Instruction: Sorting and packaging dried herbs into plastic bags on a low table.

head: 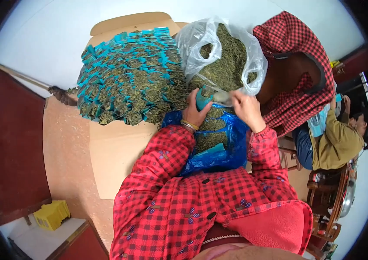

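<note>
My left hand (195,112) holds a small teal-edged packet (204,97) with dried leaf bits in it. Close beside it, my right hand (247,108) has its fingers curled at a pale, motion-blurred object (221,97), perhaps a scoop. Just beyond both hands stands a large clear plastic bag (254,52), its handles spread, with a heap of crumbled dried green leaves (227,61) inside. Under my wrists, by my body, a blue plastic bag (236,136) lies opened around more dried leaves (212,139) and a loose teal piece (208,151).
Left of the clear bag, many teal packets of dried leaves (132,78) stand packed in rows on cardboard (118,143). A red-and-black checked cloth cover (301,35) stands at the right. Farther right, another person (338,139) sits near a table. A yellow box (53,214) sits lower left.
</note>
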A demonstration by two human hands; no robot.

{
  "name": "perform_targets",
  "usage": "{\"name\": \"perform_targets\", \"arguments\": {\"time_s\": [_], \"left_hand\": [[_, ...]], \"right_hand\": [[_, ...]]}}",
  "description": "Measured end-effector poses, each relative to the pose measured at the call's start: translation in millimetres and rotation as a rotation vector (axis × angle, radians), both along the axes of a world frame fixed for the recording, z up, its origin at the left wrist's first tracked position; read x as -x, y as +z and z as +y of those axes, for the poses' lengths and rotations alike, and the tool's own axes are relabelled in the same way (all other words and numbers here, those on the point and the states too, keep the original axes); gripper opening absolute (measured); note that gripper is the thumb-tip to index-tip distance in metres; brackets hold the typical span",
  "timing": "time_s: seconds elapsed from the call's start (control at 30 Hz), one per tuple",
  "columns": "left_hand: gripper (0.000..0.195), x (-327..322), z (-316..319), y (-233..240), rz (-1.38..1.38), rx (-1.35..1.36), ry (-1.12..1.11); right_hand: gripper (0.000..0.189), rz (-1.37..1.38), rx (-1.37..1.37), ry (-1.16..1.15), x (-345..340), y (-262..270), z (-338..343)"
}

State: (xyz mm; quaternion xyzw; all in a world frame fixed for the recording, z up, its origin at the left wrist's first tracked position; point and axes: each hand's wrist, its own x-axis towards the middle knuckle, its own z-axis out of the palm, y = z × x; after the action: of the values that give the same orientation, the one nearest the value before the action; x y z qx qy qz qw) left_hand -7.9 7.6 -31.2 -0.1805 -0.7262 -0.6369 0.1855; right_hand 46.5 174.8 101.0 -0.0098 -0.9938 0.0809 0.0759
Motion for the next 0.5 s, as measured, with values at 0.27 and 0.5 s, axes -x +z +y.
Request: {"name": "perform_targets", "arguments": {"time_s": [0.27,0.5], "left_hand": [[0.075,3,-6,-11,0.105,0.16,-0.105],[0.073,-1,-2,-4,0.106,0.076,-0.131]], "right_hand": [[0.057,-0.059,0.739,0.168,8,-22,-42],[0.047,0.13,0.564,0.186,22,-34,-55]]}}
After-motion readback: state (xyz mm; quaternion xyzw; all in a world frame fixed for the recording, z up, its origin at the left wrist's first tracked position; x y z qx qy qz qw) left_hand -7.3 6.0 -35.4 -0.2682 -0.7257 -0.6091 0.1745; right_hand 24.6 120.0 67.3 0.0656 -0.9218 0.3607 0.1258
